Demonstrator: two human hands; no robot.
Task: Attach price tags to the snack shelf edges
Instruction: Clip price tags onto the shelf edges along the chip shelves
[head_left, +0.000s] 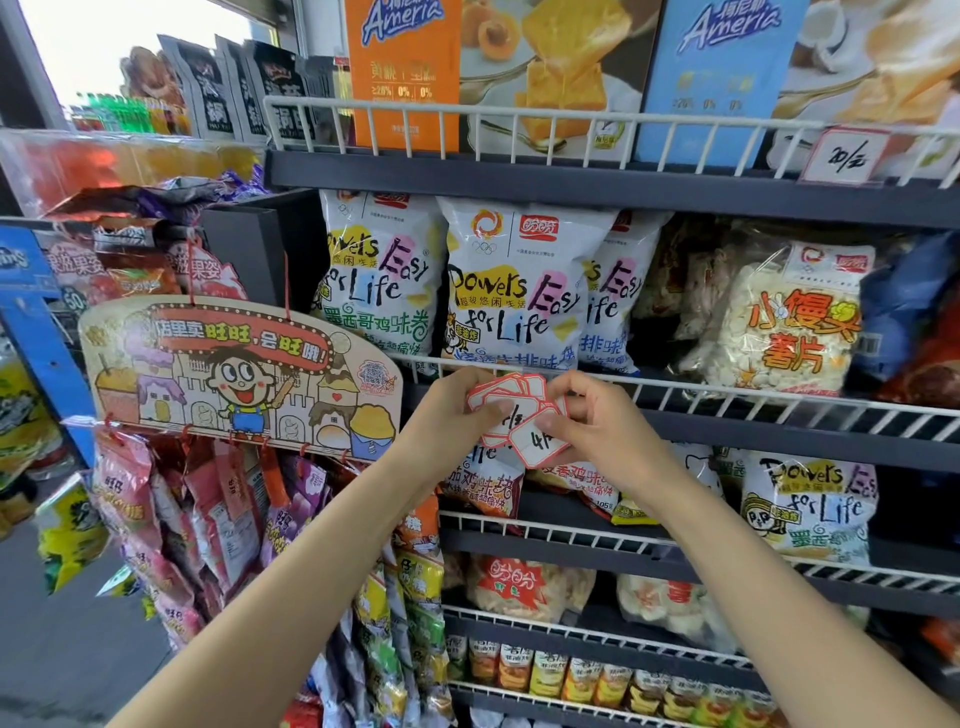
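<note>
A: What's at the far left?

B: A cartoon sign (239, 371) hangs off the rack side, with snack packets (208, 514) clipped beneath it. Behind it sit black pouches (244, 88) on the top level.

A: And the left hand?

B: The left hand (454, 410) is curled around a fan of tags (506, 410), white cards with red borders, held just in front of the wire rail (727, 397) of the middle shelf.

A: Which bags are behind them?

B: White bags (511, 291) printed "Powers Easy for Life", standing upright on that shelf, right above the tags.

A: The right hand?

B: The right hand (592, 421) pinches the front tag (537, 441), which is tilted and has a handwritten number on it. This tag overlaps the fan; both hands touch the cards.

A: Anything further right?

B: A clear bag (779, 322) of pale chips with orange lettering. Up on the top rail a hung tag (844, 156) reads "20", in front of the blue box (722, 78); the orange box (405, 73) stands left of it.
</note>
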